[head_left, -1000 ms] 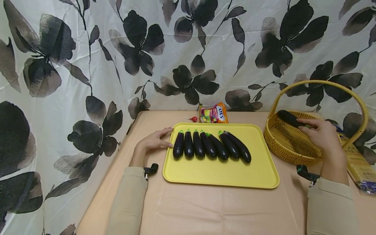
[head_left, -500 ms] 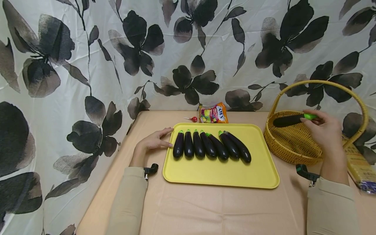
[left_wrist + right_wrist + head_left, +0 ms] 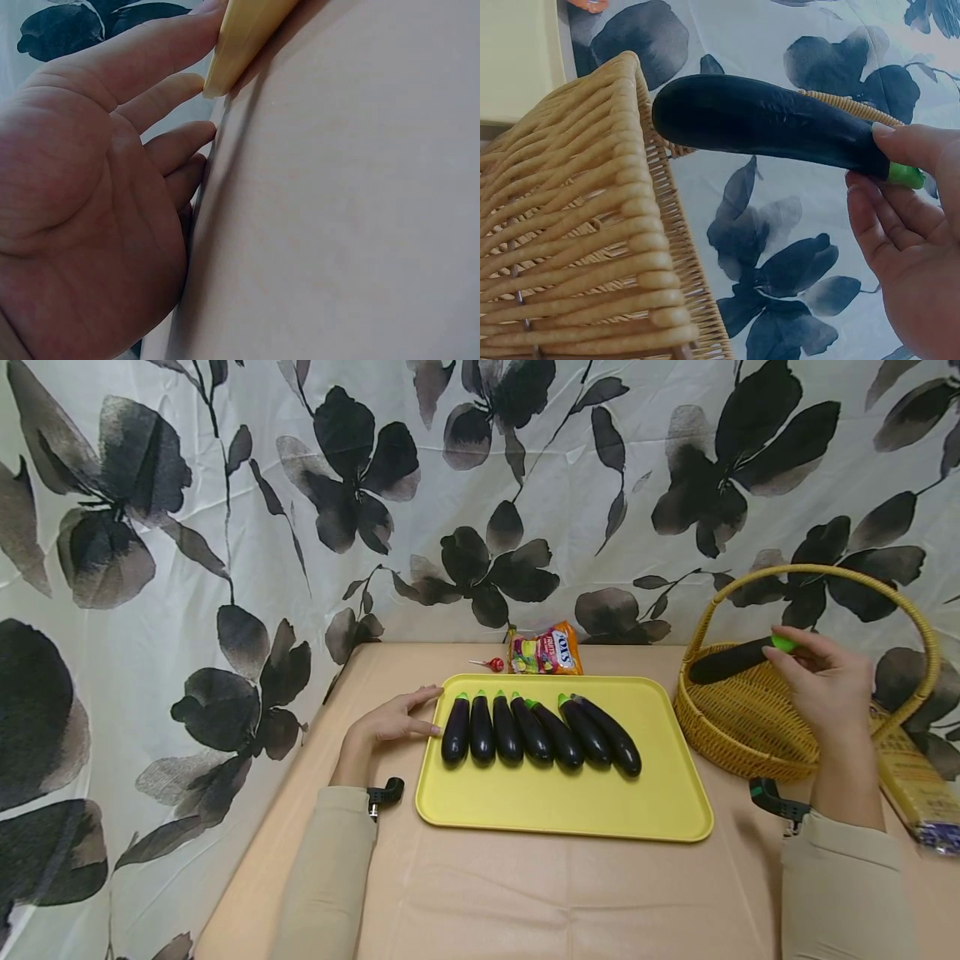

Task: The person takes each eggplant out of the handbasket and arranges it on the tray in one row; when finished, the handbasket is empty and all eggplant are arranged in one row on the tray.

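Over the wicker basket (image 3: pixel 738 752), my right hand (image 3: pixel 828 689) pinches a dark purple eggplant (image 3: pixel 729 663) near its green stem end. In the right wrist view the eggplant (image 3: pixel 757 120) lies roughly level, thumb on one side and fingers on the other, its blunt end beside the basket rim (image 3: pixel 641 172). My left hand (image 3: pixel 390 724) touches the left edge of the yellow tray (image 3: pixel 562 810) with thumb and fingers extended. The left wrist view shows those fingers (image 3: pixel 169 97) at the tray edge (image 3: pixel 240 49). Several eggplants (image 3: pixel 536 731) lie side by side on the tray, green ends away from me.
Behind the tray are a colourful candy bag (image 3: pixel 546 650) and a red lollipop (image 3: pixel 493 664). The basket's tall handle (image 3: pixel 817 570) arches over it. A yellow package (image 3: pixel 917 789) lies right of the basket. A floral cloth (image 3: pixel 480 493) hangs behind the table.
My right hand has turned the eggplant, bringing its green end into sight, and shifted slightly left and up over the basket. The left hand and the tray have stayed still.
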`<state>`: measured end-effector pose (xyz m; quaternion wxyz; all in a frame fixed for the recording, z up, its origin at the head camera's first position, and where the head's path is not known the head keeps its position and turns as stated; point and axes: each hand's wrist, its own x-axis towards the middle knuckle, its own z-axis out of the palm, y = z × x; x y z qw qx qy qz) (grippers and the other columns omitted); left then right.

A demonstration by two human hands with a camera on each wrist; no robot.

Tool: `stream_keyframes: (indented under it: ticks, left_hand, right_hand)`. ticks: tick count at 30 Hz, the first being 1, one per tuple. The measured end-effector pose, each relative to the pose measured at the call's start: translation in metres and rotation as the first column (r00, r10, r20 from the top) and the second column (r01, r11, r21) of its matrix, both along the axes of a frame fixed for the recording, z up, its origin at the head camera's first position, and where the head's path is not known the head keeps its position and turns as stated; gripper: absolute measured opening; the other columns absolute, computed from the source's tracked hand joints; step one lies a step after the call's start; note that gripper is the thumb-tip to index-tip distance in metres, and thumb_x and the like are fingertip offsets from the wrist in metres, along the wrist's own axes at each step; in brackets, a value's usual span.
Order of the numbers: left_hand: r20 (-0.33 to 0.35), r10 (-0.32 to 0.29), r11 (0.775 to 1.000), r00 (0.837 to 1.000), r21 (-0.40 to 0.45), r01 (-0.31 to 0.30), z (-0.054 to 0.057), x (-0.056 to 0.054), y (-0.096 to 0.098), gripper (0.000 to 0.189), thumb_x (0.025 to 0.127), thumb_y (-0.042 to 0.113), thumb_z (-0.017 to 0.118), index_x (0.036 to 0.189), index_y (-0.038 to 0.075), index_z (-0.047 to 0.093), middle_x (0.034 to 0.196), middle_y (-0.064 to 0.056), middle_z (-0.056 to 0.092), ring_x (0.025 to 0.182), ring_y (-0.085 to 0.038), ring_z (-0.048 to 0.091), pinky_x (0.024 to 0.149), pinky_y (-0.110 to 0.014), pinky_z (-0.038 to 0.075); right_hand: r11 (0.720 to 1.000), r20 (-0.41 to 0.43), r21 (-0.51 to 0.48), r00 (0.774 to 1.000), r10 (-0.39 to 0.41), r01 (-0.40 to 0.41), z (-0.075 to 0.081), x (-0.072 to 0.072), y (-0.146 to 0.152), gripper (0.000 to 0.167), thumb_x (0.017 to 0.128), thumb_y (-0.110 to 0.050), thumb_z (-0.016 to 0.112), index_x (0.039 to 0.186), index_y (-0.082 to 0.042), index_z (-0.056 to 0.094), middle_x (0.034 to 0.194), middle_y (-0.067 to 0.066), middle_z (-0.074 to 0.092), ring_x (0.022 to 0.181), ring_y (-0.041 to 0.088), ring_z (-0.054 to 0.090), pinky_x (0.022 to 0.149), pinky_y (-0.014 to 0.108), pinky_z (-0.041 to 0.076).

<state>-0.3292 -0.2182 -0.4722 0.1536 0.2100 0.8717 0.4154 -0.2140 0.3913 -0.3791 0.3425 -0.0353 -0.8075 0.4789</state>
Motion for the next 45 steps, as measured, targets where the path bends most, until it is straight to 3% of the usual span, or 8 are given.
stream_keyframes:
  ticks: [5, 9, 19, 24, 30, 37, 41, 45]
  left_hand:
    - [0.000, 0.004, 1.000, 1.000, -0.005, -0.004, 0.000, 0.000, -0.001, 0.093, 0.083, 0.032, 0.089, 0.161, 0.021, 0.041, 0.174, -0.006, 0.024, 0.164, -0.026, 0.008, 0.133, -0.050, 0.006]
    - [0.002, 0.005, 1.000, 1.000, -0.010, -0.005, 0.000, 0.000, -0.001, 0.093, 0.083, 0.033, 0.089, 0.162, 0.020, 0.040, 0.174, -0.007, 0.024, 0.164, -0.026, 0.009, 0.133, -0.049, 0.007]
    - [0.007, 0.010, 1.000, 1.000, -0.029, -0.010, 0.001, 0.000, -0.001, 0.094, 0.083, 0.036, 0.089, 0.162, 0.023, 0.040, 0.174, -0.005, 0.023, 0.164, -0.026, 0.008, 0.133, -0.050, 0.007]
    - [0.003, 0.005, 1.000, 1.000, -0.022, -0.005, 0.002, 0.000, -0.001, 0.094, 0.083, 0.035, 0.089, 0.162, 0.021, 0.040, 0.174, -0.006, 0.023, 0.164, -0.029, 0.007, 0.133, -0.052, 0.006]
    - [0.006, 0.007, 1.000, 1.000, -0.022, -0.007, 0.003, 0.000, -0.001, 0.093, 0.083, 0.034, 0.089, 0.162, 0.021, 0.040, 0.174, -0.005, 0.023, 0.164, -0.027, 0.008, 0.133, -0.050, 0.006]
    - [0.003, 0.010, 1.000, 1.000, -0.029, -0.010, 0.000, 0.001, -0.002, 0.094, 0.083, 0.035, 0.089, 0.162, 0.022, 0.040, 0.174, -0.005, 0.023, 0.164, -0.026, 0.008, 0.133, -0.050, 0.006]
    - [0.002, 0.010, 1.000, 1.000, -0.026, -0.010, 0.000, 0.001, -0.001, 0.093, 0.083, 0.035, 0.089, 0.162, 0.022, 0.040, 0.174, -0.006, 0.023, 0.164, -0.027, 0.008, 0.133, -0.051, 0.006]
    - [0.005, 0.007, 1.000, 1.000, -0.014, -0.007, 0.001, 0.002, -0.001, 0.093, 0.083, 0.034, 0.089, 0.162, 0.022, 0.040, 0.174, -0.006, 0.023, 0.164, -0.028, 0.007, 0.133, -0.052, 0.006]
  right_hand:
    - [1.000, -0.028, -0.008, 1.000, 0.005, -0.005, 0.004, 0.001, -0.004, 0.033, 0.095, -0.011, 0.076, 0.128, -0.011, 0.076, 0.103, -0.023, 0.069, 0.076, -0.002, 0.056, 0.062, 0.003, 0.044]
    - [0.999, -0.054, -0.030, 0.998, 0.032, -0.034, 0.008, 0.003, -0.008, 0.032, 0.094, -0.008, 0.076, 0.127, -0.008, 0.076, 0.108, -0.020, 0.071, 0.081, -0.003, 0.061, 0.069, 0.001, 0.047]
    - [0.982, -0.151, 0.010, 0.971, 0.188, -0.188, 0.015, 0.002, -0.026, 0.029, 0.093, 0.004, 0.072, 0.122, 0.005, 0.074, 0.102, -0.016, 0.074, 0.084, 0.002, 0.063, 0.073, 0.005, 0.053]
    - [0.973, -0.150, 0.022, 0.961, 0.232, -0.232, 0.016, 0.001, -0.035, 0.030, 0.093, 0.006, 0.073, 0.122, 0.006, 0.074, 0.104, -0.014, 0.076, 0.086, 0.002, 0.065, 0.075, 0.006, 0.054]
    - [0.956, -0.076, 0.088, 0.955, 0.288, -0.281, 0.013, -0.001, -0.042, 0.031, 0.093, 0.006, 0.073, 0.124, 0.004, 0.074, 0.114, -0.012, 0.070, 0.093, 0.005, 0.058, 0.071, 0.004, 0.049]
    - [0.918, 0.061, 0.180, 0.936, 0.348, -0.353, 0.008, -0.003, -0.049, 0.030, 0.096, 0.002, 0.070, 0.126, 0.004, 0.073, 0.104, -0.004, 0.057, 0.078, 0.012, 0.042, 0.057, 0.018, 0.038]
    - [0.886, 0.129, 0.243, 0.918, 0.375, -0.395, 0.007, -0.003, -0.054, 0.030, 0.097, 0.000, 0.070, 0.126, -0.004, 0.075, 0.106, -0.002, 0.061, 0.080, 0.009, 0.048, 0.061, 0.015, 0.042]
    - [0.857, 0.212, 0.274, 0.897, 0.389, -0.436, 0.005, -0.004, -0.061, 0.029, 0.099, -0.002, 0.069, 0.127, -0.007, 0.076, 0.116, 0.006, 0.066, 0.093, -0.001, 0.054, 0.072, 0.005, 0.046]
